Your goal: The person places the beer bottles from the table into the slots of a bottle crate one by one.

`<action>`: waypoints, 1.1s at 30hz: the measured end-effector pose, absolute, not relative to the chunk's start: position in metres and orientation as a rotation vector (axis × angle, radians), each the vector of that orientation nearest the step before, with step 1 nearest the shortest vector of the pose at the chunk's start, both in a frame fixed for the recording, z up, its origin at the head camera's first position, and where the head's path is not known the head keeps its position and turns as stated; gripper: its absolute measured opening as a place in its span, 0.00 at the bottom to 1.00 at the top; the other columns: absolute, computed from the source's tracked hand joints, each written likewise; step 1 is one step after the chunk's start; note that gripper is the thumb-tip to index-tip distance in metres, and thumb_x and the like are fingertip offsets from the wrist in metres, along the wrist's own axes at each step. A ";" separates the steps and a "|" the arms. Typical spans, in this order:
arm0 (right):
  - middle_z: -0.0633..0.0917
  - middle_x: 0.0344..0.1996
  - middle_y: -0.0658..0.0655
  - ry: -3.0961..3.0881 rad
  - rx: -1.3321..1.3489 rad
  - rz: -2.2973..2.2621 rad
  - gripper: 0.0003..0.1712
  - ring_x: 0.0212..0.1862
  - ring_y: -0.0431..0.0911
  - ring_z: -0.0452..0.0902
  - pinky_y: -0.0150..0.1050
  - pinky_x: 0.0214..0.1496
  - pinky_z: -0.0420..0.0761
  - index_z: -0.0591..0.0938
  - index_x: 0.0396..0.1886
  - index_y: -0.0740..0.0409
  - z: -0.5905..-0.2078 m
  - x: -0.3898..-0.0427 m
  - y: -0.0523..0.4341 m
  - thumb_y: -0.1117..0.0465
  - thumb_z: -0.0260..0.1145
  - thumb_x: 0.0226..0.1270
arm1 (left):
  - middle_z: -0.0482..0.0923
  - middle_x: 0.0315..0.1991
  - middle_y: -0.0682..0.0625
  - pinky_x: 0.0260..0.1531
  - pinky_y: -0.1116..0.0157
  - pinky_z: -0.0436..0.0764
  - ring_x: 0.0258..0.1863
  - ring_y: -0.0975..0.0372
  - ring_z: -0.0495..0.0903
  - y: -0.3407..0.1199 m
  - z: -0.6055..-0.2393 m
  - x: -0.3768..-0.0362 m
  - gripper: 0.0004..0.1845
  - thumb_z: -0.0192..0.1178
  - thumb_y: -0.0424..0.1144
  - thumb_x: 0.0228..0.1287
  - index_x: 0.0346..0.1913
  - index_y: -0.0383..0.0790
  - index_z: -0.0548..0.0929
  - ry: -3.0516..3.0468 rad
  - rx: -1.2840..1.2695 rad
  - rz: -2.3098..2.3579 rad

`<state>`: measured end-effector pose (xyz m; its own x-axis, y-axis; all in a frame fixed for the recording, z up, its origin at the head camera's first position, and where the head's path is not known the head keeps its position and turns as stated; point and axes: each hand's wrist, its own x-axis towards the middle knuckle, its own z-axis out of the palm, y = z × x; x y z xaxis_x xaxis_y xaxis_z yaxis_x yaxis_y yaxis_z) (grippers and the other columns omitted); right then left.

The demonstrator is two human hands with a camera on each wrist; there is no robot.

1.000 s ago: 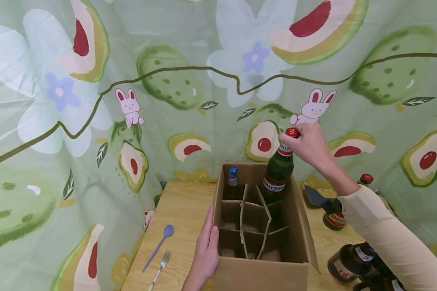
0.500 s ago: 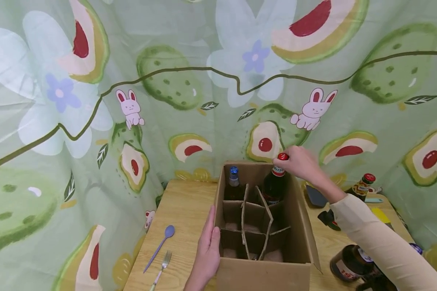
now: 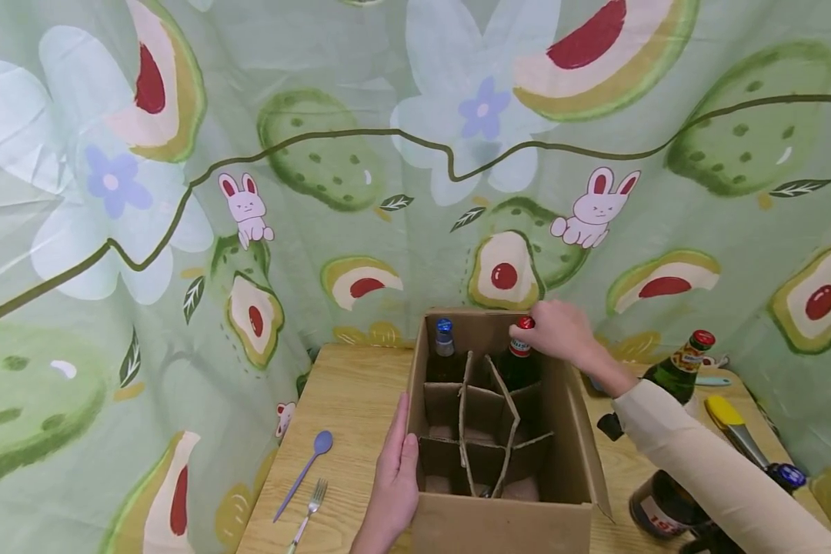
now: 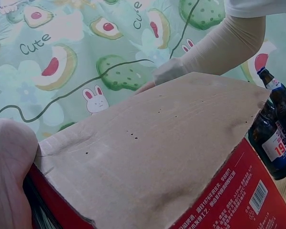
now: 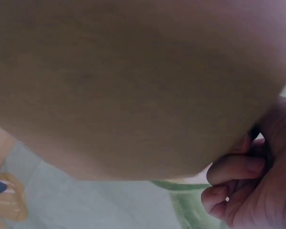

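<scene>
so far two bottles stand in the box [image 3: 575, 462], far row. right hand [image 3: 557, 332] fingers grip the green bottle [image 3: 519, 362]; left hand [image 3: 395, 477] lies flat against the box's side. four slots and other bottles [image 3: 679, 369] remain.

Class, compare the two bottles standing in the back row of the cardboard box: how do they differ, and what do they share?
The red-capped bottle is gripped at its top by the right hand; the blue-capped bottle is untouched. The red-capped one stands in the back right cell, the blue-capped one in the back left. Their caps differ: red against blue. Both stand upright in the cardboard box, necks above the dividers.
</scene>
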<state>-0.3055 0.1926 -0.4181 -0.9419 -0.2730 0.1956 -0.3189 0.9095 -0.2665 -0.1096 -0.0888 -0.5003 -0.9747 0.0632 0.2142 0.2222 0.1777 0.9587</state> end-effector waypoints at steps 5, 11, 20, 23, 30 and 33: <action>0.60 0.08 0.44 -2.951 0.417 0.340 0.32 0.16 0.43 0.58 0.39 0.14 0.57 0.63 0.05 0.46 -0.425 -0.306 0.189 0.45 0.68 0.63 | 0.44 0.85 0.42 0.72 0.81 0.45 0.83 0.45 0.43 -0.088 -0.498 -0.108 0.29 0.36 0.39 0.88 0.85 0.37 0.49 -2.304 -0.303 -1.900; 0.63 0.09 0.46 -3.010 0.360 0.327 0.32 0.16 0.45 0.60 0.39 0.15 0.59 0.66 0.06 0.48 -0.422 -0.307 0.186 0.44 0.66 0.65 | 0.45 0.85 0.43 0.72 0.81 0.45 0.83 0.47 0.43 -0.089 -0.499 -0.109 0.29 0.36 0.37 0.88 0.85 0.40 0.49 -2.315 -0.279 -1.896; 0.62 0.10 0.47 -3.047 0.316 0.297 0.33 0.18 0.45 0.58 0.39 0.16 0.58 0.65 0.06 0.48 -0.419 -0.305 0.186 0.41 0.67 0.64 | 0.45 0.85 0.45 0.73 0.80 0.46 0.83 0.53 0.44 -0.088 -0.500 -0.110 0.29 0.37 0.31 0.87 0.85 0.37 0.49 -2.329 -0.256 -1.906; 0.63 0.11 0.47 -3.025 0.319 0.310 0.31 0.18 0.45 0.59 0.39 0.16 0.58 0.66 0.06 0.47 -0.421 -0.304 0.187 0.41 0.66 0.63 | 0.45 0.85 0.43 0.72 0.80 0.46 0.83 0.49 0.44 -0.088 -0.500 -0.110 0.29 0.37 0.32 0.87 0.85 0.37 0.49 -2.329 -0.266 -1.895; 0.69 0.13 0.48 -2.958 0.432 0.483 0.26 0.19 0.45 0.63 0.38 0.19 0.60 0.70 0.14 0.49 -0.426 -0.297 0.196 0.45 0.71 0.62 | 0.45 0.85 0.43 0.72 0.81 0.46 0.83 0.47 0.44 -0.088 -0.500 -0.109 0.29 0.36 0.33 0.87 0.85 0.38 0.49 -2.319 -0.270 -1.885; 0.73 0.17 0.50 -2.928 0.514 0.661 0.19 0.21 0.45 0.67 0.38 0.23 0.65 0.75 0.21 0.53 -0.426 -0.291 0.205 0.51 0.72 0.63 | 0.46 0.85 0.42 0.72 0.80 0.46 0.82 0.46 0.45 -0.088 -0.500 -0.109 0.29 0.37 0.32 0.87 0.85 0.37 0.50 -2.309 -0.286 -1.875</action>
